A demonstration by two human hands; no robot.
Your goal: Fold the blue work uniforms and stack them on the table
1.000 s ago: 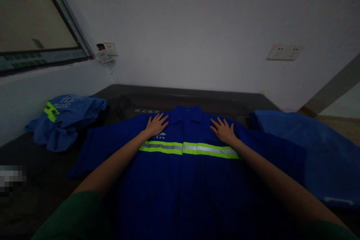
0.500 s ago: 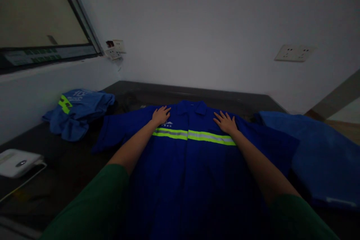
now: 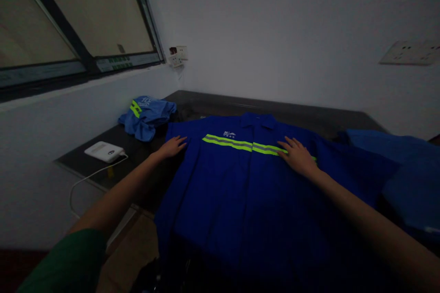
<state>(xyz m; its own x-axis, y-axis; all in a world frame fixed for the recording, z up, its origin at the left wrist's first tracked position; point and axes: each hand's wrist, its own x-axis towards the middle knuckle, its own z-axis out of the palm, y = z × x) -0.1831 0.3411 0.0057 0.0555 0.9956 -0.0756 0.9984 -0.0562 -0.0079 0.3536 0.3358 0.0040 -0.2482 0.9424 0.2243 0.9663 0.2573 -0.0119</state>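
Note:
A dark blue work jacket [image 3: 227,178] lies spread front side up, its collar pointing at the wall and a yellow-green reflective band across the chest. My left hand [image 3: 173,146] is at the sleeve on the left, fingers stretched out; whether it presses on the cloth I cannot tell. On the right side of the chest, my right hand [image 3: 296,155] rests over the reflective band with its fingers spread. The jacket's lower part fades into shadow near me.
A crumpled lighter blue garment [image 3: 147,116] lies at the back left of the dark table [image 3: 220,100]. Nearer is a white device [image 3: 104,151] with a cable [image 3: 91,176]. More blue cloth [image 3: 412,183] lies at right. A window [image 3: 113,13] and wall sockets [image 3: 409,53] are beyond.
My left hand has moved from the chest out to the left sleeve. My right hand has come slightly down onto the band. The view has turned left, showing more window and table edge.

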